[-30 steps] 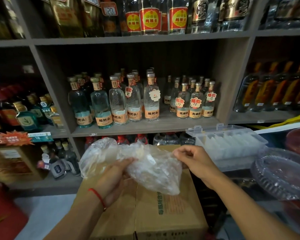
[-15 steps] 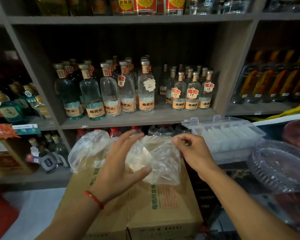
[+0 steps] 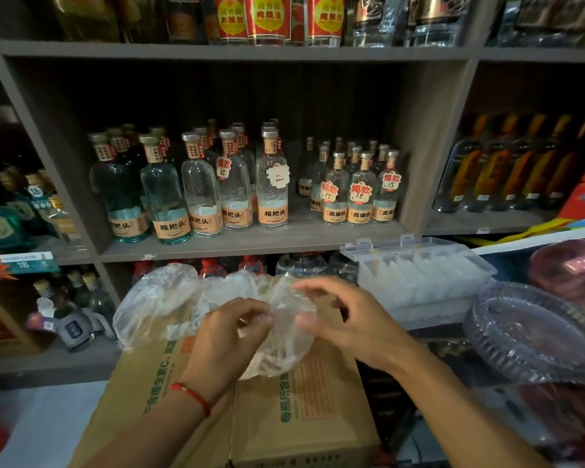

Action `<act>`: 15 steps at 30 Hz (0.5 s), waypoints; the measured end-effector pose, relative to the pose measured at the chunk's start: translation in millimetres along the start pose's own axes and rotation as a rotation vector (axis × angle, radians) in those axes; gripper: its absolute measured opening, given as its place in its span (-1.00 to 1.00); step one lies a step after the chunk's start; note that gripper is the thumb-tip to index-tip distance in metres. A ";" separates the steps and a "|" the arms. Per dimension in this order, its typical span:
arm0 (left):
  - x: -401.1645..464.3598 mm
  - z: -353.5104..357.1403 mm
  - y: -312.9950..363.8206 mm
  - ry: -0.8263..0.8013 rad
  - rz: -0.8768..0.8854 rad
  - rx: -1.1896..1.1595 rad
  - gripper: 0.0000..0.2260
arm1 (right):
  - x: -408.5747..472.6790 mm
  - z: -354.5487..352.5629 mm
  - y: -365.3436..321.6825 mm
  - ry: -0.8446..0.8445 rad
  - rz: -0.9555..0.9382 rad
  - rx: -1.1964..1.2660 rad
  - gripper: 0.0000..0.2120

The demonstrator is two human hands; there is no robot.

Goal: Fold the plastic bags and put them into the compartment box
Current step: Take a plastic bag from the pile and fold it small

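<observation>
A crumpled clear plastic bag (image 3: 284,346) lies on top of a brown cardboard carton (image 3: 304,410). My left hand (image 3: 227,342) pinches the bag's left side with curled fingers. From the right, my right hand (image 3: 345,319) holds the bag's upper part between thumb and fingers. More clear bags (image 3: 156,302) bulge in a heap at the carton's far left. The clear compartment box (image 3: 416,275) stands open to the right, with folded white bags in its slots.
Grey shelves (image 3: 250,241) full of glass liquor bottles (image 3: 200,194) rise just behind the carton. A clear ribbed plastic lid (image 3: 534,336) lies at the right, with a pink bag (image 3: 574,268) behind it. The pale floor (image 3: 48,427) shows at lower left.
My left hand has gone from lying flat on the bag to pinching it. My right hand moved left and down onto the bag. The bag is bunched tighter between both hands.
</observation>
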State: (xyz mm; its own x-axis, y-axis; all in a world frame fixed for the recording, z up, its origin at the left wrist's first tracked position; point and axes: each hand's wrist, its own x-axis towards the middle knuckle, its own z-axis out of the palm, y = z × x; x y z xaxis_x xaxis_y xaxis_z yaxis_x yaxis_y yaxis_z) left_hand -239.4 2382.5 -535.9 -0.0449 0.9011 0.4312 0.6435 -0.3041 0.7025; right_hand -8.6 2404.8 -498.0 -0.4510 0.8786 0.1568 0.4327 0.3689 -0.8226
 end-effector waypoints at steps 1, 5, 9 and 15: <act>-0.9 -2.1 1.1 -0.007 -0.030 -0.037 -0.93 | -0.6 5.2 0.9 -0.007 0.003 -0.049 -0.53; -2.1 -12.0 5.6 -0.061 -0.140 -0.194 -0.96 | 2.0 5.2 5.0 0.163 0.026 -0.014 -0.82; -0.5 -29.3 3.9 -0.063 -0.205 -0.325 -0.87 | 1.3 -8.5 13.0 0.200 0.029 0.070 -0.91; -0.8 -43.7 3.1 -0.019 -0.226 -0.346 -0.92 | -1.3 -15.8 14.3 0.153 -0.009 0.168 -0.87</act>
State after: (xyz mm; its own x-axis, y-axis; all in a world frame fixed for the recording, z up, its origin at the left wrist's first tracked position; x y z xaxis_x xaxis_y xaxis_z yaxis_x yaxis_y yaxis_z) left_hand -270.8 2367.3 -509.3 -0.1392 0.9617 0.2362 0.3238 -0.1812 0.9286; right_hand 10.5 2413.7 -501.3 -0.3249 0.9159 0.2355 0.2876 0.3329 -0.8980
